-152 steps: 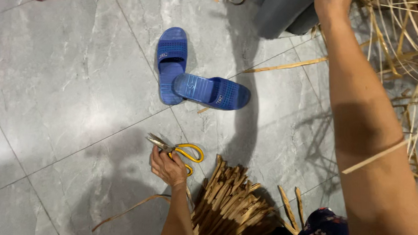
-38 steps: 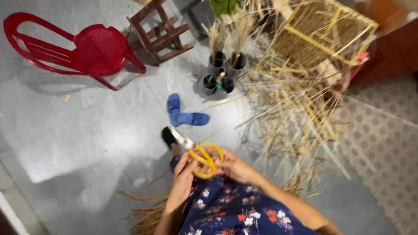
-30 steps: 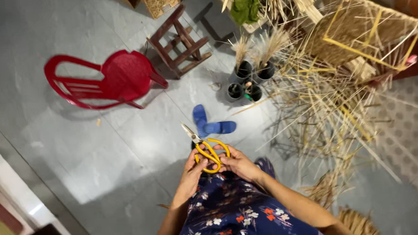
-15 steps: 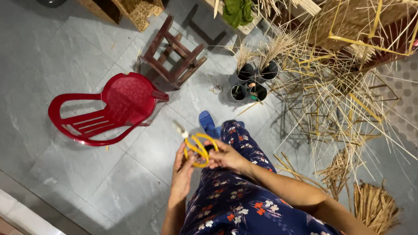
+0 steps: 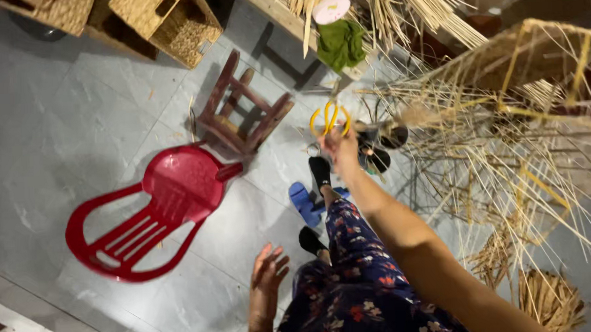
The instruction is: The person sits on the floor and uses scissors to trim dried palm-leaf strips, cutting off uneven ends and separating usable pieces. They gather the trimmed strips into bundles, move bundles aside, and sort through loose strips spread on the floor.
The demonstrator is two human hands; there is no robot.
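My right hand (image 5: 342,147) is stretched out ahead and grips yellow-handled scissors (image 5: 330,116), blades pointing away toward a shelf. My left hand (image 5: 268,270) hangs low near my knee with fingers spread and nothing in it. Below me are my legs in dark floral trousers (image 5: 354,262) and black socks. A blue slipper (image 5: 304,202) lies on the grey tile floor beside my front foot.
A red plastic chair (image 5: 156,210) lies tipped at the left, a small dark wooden stool (image 5: 244,112) overturned beyond it. Woven baskets (image 5: 166,20) sit at the top left. Long reed strips and a woven frame (image 5: 503,106) crowd the right; black pots (image 5: 380,150) stand by the scissors.
My left hand has let go of the scissors and dropped down open. My right hand has carried them forward, away from my lap. The view has risen and swung.
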